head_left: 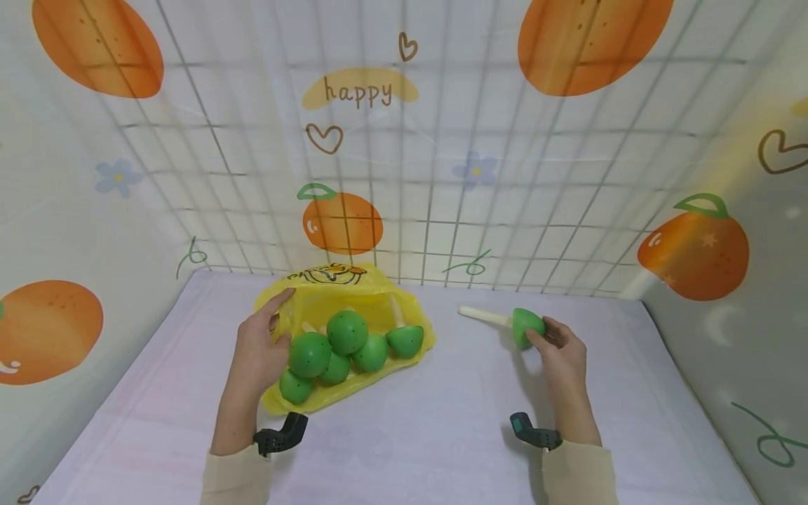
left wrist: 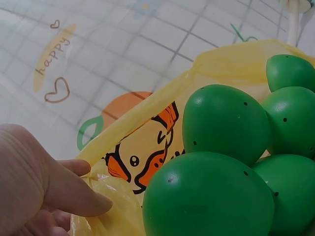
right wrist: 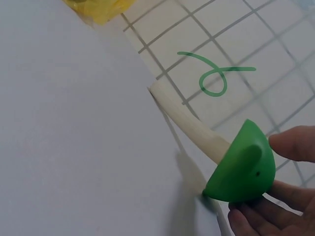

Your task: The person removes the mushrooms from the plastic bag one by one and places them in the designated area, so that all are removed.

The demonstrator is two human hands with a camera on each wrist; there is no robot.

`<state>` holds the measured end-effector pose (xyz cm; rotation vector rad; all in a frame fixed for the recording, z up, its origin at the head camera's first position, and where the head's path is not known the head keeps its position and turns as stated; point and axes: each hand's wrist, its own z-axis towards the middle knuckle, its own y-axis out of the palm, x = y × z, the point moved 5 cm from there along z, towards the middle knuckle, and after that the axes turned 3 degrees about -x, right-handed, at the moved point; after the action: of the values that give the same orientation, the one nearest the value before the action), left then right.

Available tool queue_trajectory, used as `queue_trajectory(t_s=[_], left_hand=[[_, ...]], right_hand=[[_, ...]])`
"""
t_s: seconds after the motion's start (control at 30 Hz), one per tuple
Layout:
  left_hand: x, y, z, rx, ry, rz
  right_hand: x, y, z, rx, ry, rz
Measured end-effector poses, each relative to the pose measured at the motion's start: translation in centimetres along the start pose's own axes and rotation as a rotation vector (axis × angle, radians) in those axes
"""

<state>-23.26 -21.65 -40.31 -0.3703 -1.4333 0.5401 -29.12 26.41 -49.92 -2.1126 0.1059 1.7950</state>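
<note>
My left hand (head_left: 258, 351) pinches the left edge of a yellow plastic bag (head_left: 372, 308) between thumb and fingers. A winking cartoon face (left wrist: 142, 157) is printed on its film. Several green toy mushrooms (head_left: 347, 332) lie heaped at the bag's wide mouth, their domed caps dotted black and their pale stems mostly hidden. Over on the right, my right hand (head_left: 564, 354) holds another green toy mushroom (right wrist: 246, 169) by its cap, thumb on one side and fingers on the other. Its cream stem (head_left: 486, 317) points left, toward the bag.
A pale cloth-covered table (head_left: 404, 449) spreads under both hands. Behind it rises a white grid wall (head_left: 480, 231) covered by a sheer curtain with printed oranges (head_left: 344, 223). Printed side curtains (head_left: 50, 210) flank the table. A black wrist device (head_left: 280, 435) is strapped on each forearm.
</note>
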Motion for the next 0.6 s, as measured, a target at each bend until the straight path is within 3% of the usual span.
queue_trajectory(t_s=[0.6], left_hand=[[0.15, -0.11, -0.02, 0.001, -0.005, -0.004]], right_hand=[[-0.49, -0.56, -0.26, 0.046, -0.005, 0.052]])
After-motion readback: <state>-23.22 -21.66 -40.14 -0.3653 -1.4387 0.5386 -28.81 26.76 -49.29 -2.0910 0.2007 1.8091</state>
